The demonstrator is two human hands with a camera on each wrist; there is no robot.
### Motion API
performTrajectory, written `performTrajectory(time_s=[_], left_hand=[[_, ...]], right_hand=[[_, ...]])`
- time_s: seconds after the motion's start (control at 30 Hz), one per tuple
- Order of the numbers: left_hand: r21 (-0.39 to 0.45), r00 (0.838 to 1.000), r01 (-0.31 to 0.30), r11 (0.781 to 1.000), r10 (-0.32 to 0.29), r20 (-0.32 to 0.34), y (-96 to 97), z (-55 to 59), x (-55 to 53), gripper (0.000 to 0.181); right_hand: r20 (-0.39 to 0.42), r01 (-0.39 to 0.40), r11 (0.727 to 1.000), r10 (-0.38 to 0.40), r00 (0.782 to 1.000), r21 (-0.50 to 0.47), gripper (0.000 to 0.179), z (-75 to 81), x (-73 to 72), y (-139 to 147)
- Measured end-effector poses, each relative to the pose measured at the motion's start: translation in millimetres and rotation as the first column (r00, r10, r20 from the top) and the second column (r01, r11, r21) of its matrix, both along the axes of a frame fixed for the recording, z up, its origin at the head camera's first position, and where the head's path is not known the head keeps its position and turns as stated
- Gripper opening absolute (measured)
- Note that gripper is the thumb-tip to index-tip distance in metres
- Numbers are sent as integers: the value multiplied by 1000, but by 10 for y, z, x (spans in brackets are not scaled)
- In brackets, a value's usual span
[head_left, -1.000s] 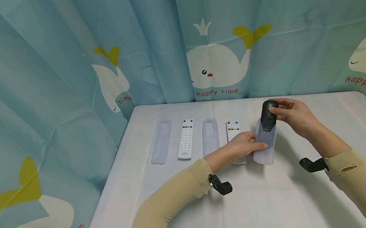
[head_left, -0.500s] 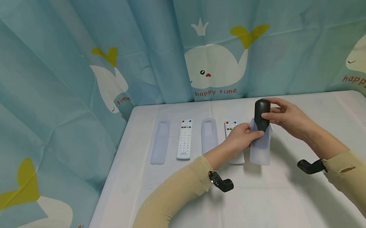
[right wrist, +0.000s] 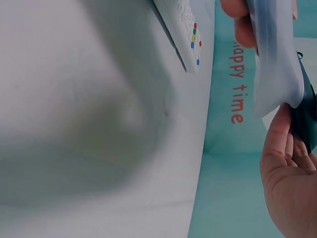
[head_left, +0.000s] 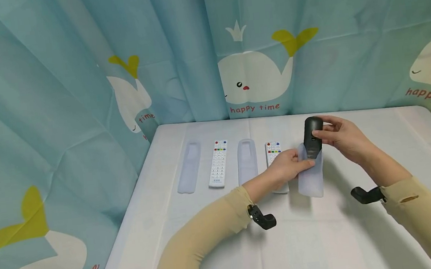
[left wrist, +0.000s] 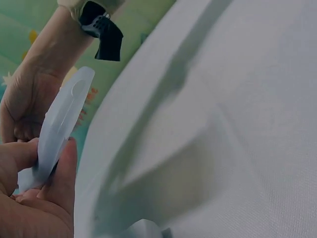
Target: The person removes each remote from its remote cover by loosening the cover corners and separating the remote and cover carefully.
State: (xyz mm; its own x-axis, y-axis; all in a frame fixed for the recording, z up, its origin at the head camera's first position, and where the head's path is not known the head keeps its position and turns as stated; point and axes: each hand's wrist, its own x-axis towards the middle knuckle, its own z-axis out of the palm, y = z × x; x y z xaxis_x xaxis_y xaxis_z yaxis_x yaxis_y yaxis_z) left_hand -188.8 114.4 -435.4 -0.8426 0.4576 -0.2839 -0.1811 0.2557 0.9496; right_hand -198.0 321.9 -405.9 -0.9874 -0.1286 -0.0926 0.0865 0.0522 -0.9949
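In the head view my left hand point(head_left: 283, 169) pinches a translucent sleeve-like remote cover point(head_left: 311, 181) near its upper opening, thumb on the near face. A black remote control point(head_left: 313, 134) stands partly in that opening, its lower end inside the cover. At its rounded top, my right hand point(head_left: 343, 137) holds the remote between thumb and fingers. Both things are held above the table, tilted upright. The left wrist view shows the cover point(left wrist: 62, 119) edge-on between thumb and fingers. In the right wrist view the dark remote point(right wrist: 304, 119) is mostly hidden behind the cover point(right wrist: 280, 64).
Left of the hands, a white remote point(head_left: 218, 164) lies between two flat translucent covers, a left one point(head_left: 189, 168) and a middle one point(head_left: 247, 159). A second white remote point(head_left: 273, 150) is partly hidden by my left hand. The white-covered table point(head_left: 292, 250) ends at a blue curtain point(head_left: 188, 66).
My left thumb has moved up the cover toward its opening. The remote and cover shifted slightly left, then back right. Both hands keep their hold.
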Motion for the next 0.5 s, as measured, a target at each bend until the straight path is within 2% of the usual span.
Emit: performTrajectory(time_s=[0.33, 0.5], left_hand=[[-7, 1000, 17, 1000, -17, -6, -13, -12, 24, 16], [-12, 1000, 12, 1000, -13, -19, -21, -15, 25, 15]], right_hand=[[0, 24, 999, -24, 1000, -48, 84, 21, -28, 20], [21, 10, 995, -8, 1000, -98, 84, 34, -26, 20]])
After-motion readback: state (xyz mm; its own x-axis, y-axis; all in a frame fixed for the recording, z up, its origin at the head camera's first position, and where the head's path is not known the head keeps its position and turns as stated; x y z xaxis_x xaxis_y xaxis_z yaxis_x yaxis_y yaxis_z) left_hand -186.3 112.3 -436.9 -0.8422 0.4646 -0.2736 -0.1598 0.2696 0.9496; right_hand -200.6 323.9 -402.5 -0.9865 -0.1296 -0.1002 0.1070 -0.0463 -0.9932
